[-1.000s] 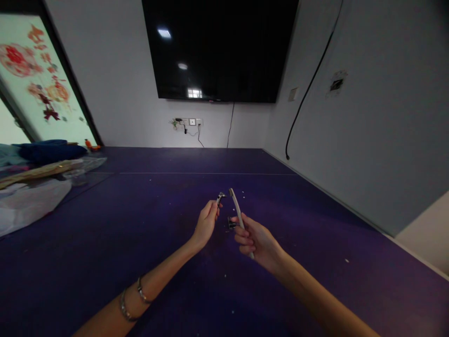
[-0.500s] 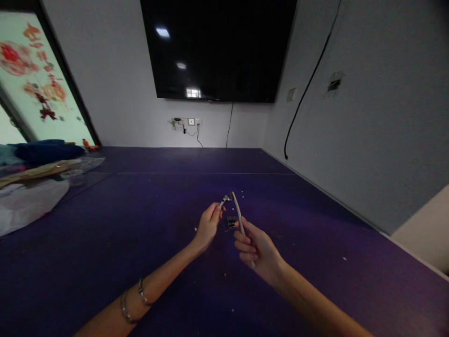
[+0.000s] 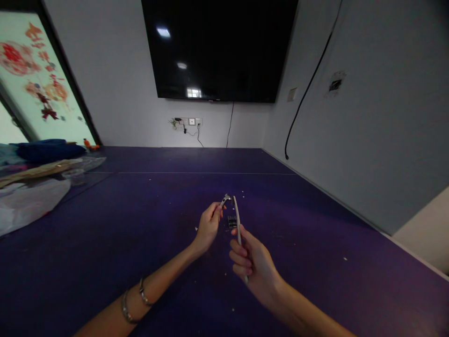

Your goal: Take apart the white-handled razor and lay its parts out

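Lowered slightly and turned more upright since half a second ago: pale brush (image 3: 236, 213) in the right hand (image 3: 259, 264); hardly shifted, left hand (image 3: 206, 228). From the head view: long, slim, off-white and gently curved, with a short dark patch near the top, facing the left hand. Held with right-hand fingers curled closed around the handle, lower end showing beneath. Pinched between closed thumb and fingers of the left hand: small metal tool (image 3: 225, 200), silver and glinting, slender below, wider at the head, finer detail too small to tell. Head to head over the purple surface (image 3: 140, 252), well in from its far and right edges; touching or just apart, impossible to tell. Just beside the brush, partly hidden: small dark object (image 3: 231, 222).
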A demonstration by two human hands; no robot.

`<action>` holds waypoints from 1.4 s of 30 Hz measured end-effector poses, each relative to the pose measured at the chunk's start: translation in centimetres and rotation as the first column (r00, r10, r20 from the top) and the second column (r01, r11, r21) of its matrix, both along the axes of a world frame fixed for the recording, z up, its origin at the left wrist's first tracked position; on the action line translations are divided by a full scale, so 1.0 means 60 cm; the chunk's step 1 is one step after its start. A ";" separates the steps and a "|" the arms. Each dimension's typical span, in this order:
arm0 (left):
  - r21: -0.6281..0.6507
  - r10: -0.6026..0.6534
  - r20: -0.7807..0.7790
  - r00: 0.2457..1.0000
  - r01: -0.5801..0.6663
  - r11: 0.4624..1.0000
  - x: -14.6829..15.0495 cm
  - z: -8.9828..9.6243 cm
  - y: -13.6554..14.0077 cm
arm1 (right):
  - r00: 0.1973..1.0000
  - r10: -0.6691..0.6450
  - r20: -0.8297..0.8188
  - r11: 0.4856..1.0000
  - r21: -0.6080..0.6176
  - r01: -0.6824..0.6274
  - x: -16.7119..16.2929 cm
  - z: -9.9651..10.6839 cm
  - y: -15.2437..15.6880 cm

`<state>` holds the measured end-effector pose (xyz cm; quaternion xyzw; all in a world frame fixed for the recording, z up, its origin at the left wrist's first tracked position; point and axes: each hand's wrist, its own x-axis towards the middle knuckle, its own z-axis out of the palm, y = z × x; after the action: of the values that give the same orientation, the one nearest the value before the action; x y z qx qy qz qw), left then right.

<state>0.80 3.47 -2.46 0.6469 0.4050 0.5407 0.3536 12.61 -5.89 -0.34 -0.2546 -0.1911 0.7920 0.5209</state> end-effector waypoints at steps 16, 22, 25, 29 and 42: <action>0.036 0.024 -0.005 1.000 -0.023 0.999 -0.003 0.001 -0.001 | 1.000 -0.019 0.003 0.999 -0.046 0.019 -0.026 -0.004 -0.022; 0.031 0.006 -0.020 1.000 -0.005 1.000 0.002 -0.002 -0.003 | 0.994 -0.085 -0.071 0.996 -0.025 0.084 -0.011 0.014 0.001; 0.039 0.011 -0.014 1.000 -0.010 0.999 0.001 -0.002 -0.002 | 0.995 -0.061 -0.077 0.997 -0.055 0.057 -0.016 0.010 -0.007; 0.051 0.022 -0.006 1.000 -0.021 0.998 -0.003 0.000 -0.001 | 0.997 -0.035 -0.071 0.997 -0.077 0.029 -0.023 0.004 -0.021; 0.064 0.011 -0.013 1.000 -0.010 0.998 -0.001 0.006 -0.007 | 0.994 -0.077 -0.074 0.995 -0.062 0.072 -0.028 0.008 -0.023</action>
<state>0.74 3.07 -2.13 0.6593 0.3933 0.5509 0.3273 10.96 -7.24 0.14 -0.2465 -0.1381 0.7865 0.5492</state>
